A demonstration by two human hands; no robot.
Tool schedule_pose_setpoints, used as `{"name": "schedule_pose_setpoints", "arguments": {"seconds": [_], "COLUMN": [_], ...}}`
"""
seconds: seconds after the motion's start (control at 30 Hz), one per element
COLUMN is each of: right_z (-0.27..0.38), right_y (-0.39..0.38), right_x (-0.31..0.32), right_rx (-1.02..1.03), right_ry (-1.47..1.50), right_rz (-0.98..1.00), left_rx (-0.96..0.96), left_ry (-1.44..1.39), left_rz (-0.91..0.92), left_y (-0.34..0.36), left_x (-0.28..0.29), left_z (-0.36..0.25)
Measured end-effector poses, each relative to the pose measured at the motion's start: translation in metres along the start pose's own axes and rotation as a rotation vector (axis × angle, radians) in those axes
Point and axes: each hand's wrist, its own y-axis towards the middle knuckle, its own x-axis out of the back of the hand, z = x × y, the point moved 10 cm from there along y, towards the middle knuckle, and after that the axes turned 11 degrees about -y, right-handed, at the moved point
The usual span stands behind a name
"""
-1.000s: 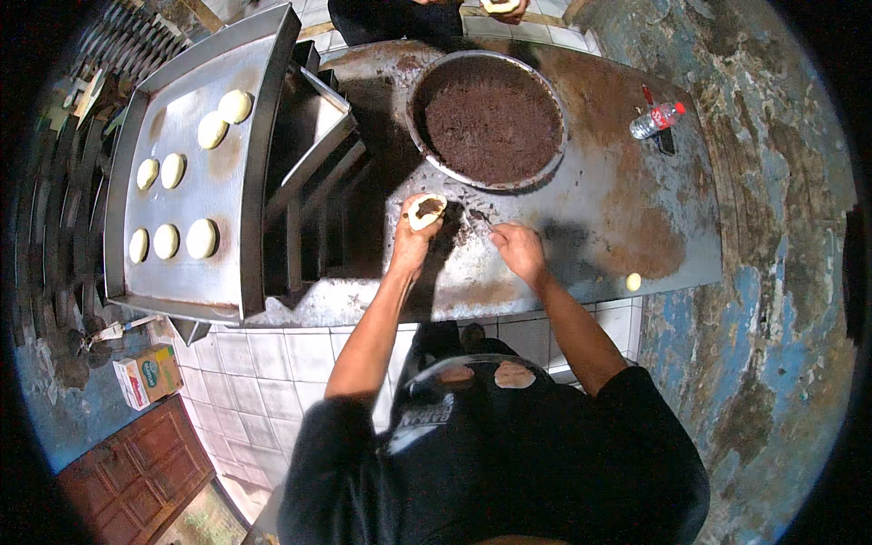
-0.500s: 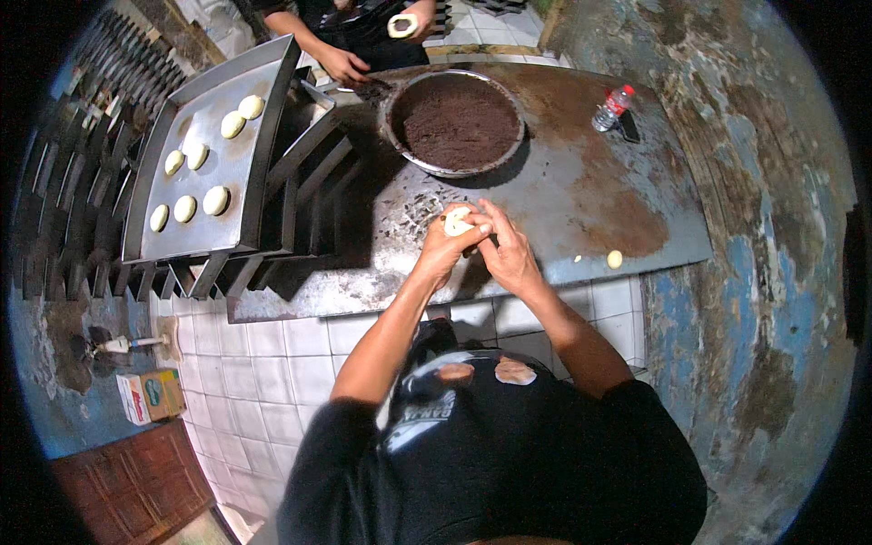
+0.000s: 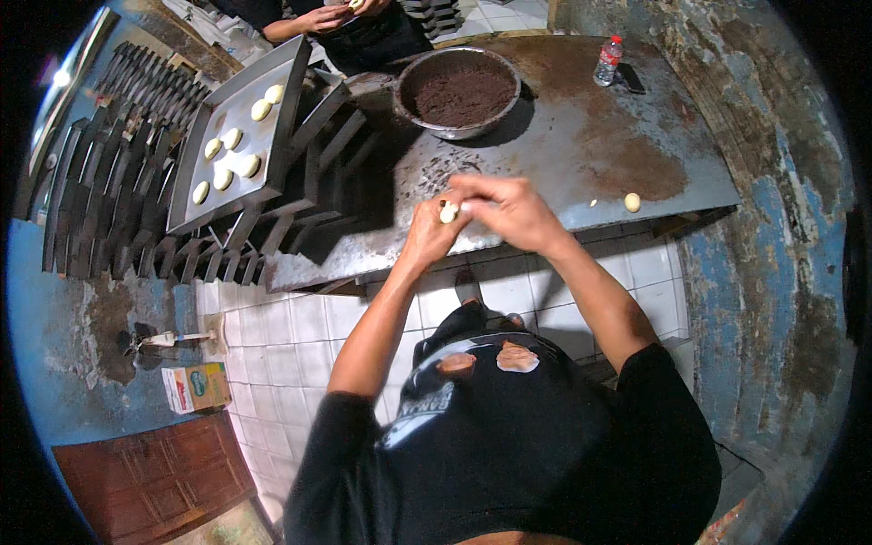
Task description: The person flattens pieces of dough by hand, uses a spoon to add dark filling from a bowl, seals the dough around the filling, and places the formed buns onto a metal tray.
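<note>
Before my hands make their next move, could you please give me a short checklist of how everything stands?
1. Dough piece in the left hand: ok, held there, with the right hand close by.
2. Dough piece fully closed: cannot tell, the hands hide much of it.
3. Dough rounds inside the tray: ok, all seven.
4. Bottle upright and capped: ok.
5. Loose dough ball well away from the table edge: not ok, it lies close to the near edge.
6. Other person's hands out of the way: ok, beyond the far side.
</note>
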Motion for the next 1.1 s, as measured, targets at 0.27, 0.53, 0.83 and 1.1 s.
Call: {"name": "schedule_pose_setpoints", "arguments": {"seconds": [0.27,0.53,0.83,1.1], "right_z": [0.018,0.123,0.150,0.129], "right_y": [0.047,0.070,0.197,0.494], "right_x": [-0.050,-0.098,-0.288,-0.352], "right_rx": [-0.019,0.473,-0.378,0.021], "right_ry": [0.096,-0.250,0.785,-0.090], "right_rz": [0.435,-0.325,0.312,0.183], "left_rx": [-0.034,-0.294,-0.600,-0.558], "left_ry": [-0.177,-0.710,-0.507,-0.621], "left_rz": [-0.210,-0.398,-0.608,-0.865], "left_y": [-0.048,-0.081,-0.127,-0.192], "left_x": [0.052,0.169,0.350,0.527], "left_z": [-0.020,-0.028,-0.024,0.044]}}
